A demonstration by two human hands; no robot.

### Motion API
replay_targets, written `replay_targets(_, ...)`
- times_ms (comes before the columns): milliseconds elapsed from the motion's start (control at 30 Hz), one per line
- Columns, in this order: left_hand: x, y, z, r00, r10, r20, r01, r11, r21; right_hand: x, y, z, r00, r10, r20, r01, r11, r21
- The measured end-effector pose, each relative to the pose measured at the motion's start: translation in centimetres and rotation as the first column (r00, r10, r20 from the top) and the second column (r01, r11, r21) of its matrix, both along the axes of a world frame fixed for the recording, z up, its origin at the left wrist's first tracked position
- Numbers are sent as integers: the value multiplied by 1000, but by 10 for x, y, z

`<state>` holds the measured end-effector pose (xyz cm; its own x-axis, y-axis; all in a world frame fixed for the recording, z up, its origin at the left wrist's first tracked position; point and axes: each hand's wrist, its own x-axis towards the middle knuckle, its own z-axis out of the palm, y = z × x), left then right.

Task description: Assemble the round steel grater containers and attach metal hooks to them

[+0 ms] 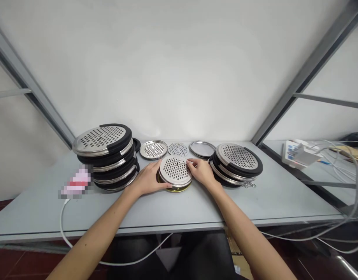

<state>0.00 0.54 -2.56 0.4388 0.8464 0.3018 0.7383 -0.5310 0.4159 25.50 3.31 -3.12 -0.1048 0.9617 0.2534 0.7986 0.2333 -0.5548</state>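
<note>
A round metal grater disc (pixel 176 169) with slotted holes lies in front of me, on top of a low round piece with a yellowish rim (pixel 180 189). My left hand (pixel 150 179) is wrapped round its left side, thumb along the front edge. At the right edge, the curled fingers of my right hand (pixel 200 171) grip the rim. Behind it lie a shiny grater disc (pixel 153 149), a flat perforated disc (pixel 178 149) and a plain metal ring or lid (pixel 202 148). The fingertips of my left hand are partly hidden behind the disc.
Tall stacks of black-rimmed graters stand left (pixel 103 140) and right (pixel 239 157) on the grey table (pixel 150 212). A blurred pink object (pixel 76 184) with a white cable (pixel 62 217) lies at the left. A power strip (pixel 297 153) and tangled cables lie beyond the right frame post.
</note>
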Motion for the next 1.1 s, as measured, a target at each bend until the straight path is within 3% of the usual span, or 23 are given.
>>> replay_targets(333,-5,2,1,998,-32,-59,25,992,-123,0,1,-1,995,36,96,-34,999,-23)
replay_targets(733,-5,8,-7,998,-57,41,60,995,-81,-2,1,-3,992,51,113,-45,998,-53)
replay_targets(1100,-8,10,-7,1000,-12,28,17,986,-165,-1,2,-3,994,50,99,-45,998,-53)
